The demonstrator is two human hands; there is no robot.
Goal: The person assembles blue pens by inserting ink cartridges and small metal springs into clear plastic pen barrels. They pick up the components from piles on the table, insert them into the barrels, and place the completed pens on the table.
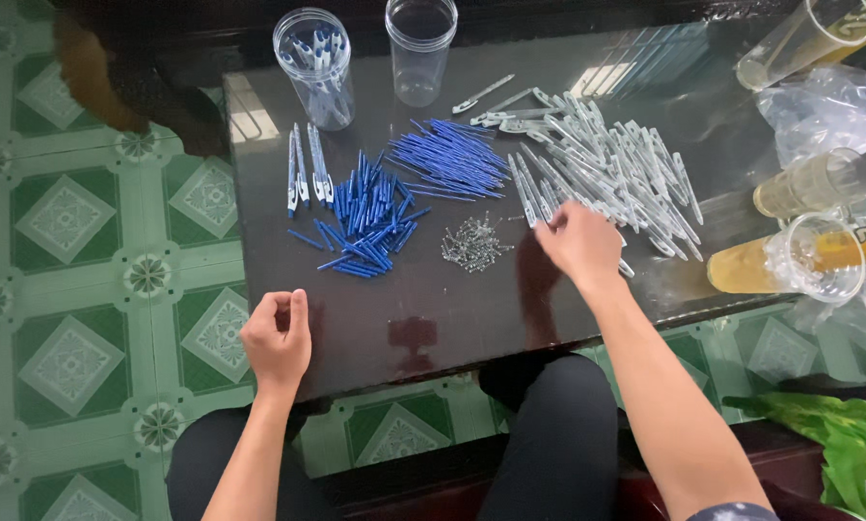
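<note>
My right hand (580, 243) reaches onto the near edge of a pile of clear pen barrels (607, 164), fingers curled down among them; whether it grips one is hidden. My left hand (277, 338) rests loosely curled at the table's front left edge, holding nothing that I can see. Between the hands lie a small heap of metal springs (473, 241), a heap of blue pen caps (367, 217) and a bundle of thin blue refills (452, 156). Several assembled pens (308, 172) lie in a row at the left.
A dark glossy table (433, 318) carries everything. At the back stand a clear jar with finished pens (317, 63) and an empty clear jar (419, 48). Plastic cups (799, 265) and crumpled clear bags (824, 106) crowd the right side. Green patterned floor tiles surround the table.
</note>
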